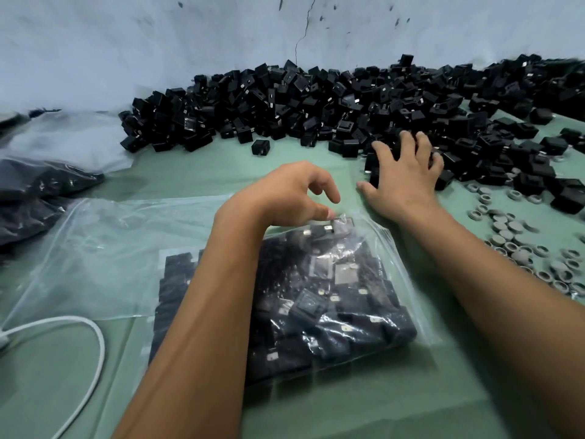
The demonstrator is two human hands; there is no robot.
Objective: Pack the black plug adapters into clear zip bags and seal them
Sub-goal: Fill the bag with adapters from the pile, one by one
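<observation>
Nearest, low in the frame, a white cable (pixel 95 343) loops over the green desk (pixel 411 391) at the lower left. Just right of it, at lower centre, lies a clear zip bag (pixel 332 296) packed with black plug adapters, its open mouth turned toward the upper right. The left forearm crosses over this bag from the bottom edge. The left hand (pixel 285 194) hovers at the bag's mouth with fingers loosely curled; thumb and forefinger are close together just above an adapter at the opening, and whether they actually pinch the plastic or the adapter cannot be told. Under and to the left of the filled bag spreads an empty clear bag (pixel 95 248), flat on the desk.

To the right of the mouth, the right hand (pixel 405 172) lies palm down with fingers spread over the near edge of the loose adapters, fingertips resting on several of them, its thumb on the desk.

At the right edge, small grey round caps (pixel 512 236) are scattered on the desk. At the left edge sit filled bags (pixel 38 191) of dark parts, with more crumpled clear plastic above them.

Farthest, the big heap of black plug adapters (pixel 316 106) runs across the upper half of the frame, against a pale, cracked wall (pixel 190 36)
</observation>
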